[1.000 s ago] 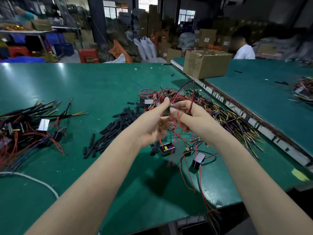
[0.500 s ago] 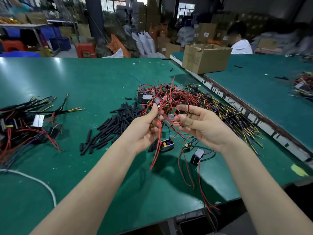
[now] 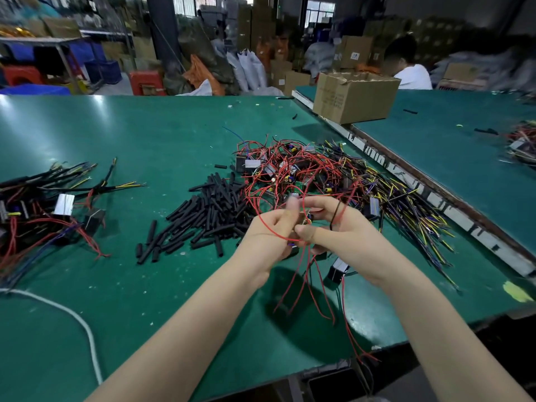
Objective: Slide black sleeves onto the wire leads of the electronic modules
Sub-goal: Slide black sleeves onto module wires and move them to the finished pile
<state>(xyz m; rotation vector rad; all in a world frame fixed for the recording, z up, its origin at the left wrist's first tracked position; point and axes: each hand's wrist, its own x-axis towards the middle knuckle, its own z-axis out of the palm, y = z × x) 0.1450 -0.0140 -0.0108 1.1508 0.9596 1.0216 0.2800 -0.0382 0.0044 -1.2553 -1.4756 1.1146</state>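
A module (image 3: 301, 220), mostly hidden, is held above the near edge of the green table (image 3: 145, 134), between both hands, with red leads (image 3: 307, 285) hanging loose below, probably so one end can be singled out. The left hand (image 3: 269, 236) is curled, fingertips pinching a lead; the right hand (image 3: 345, 227) is curled round module and wires. Sleeves (image 3: 208, 213) are heaped just left, within reach. Unsleeved modules (image 3: 313, 172) are piled beyond; finished ones (image 3: 43, 204) are kept far left, apart.
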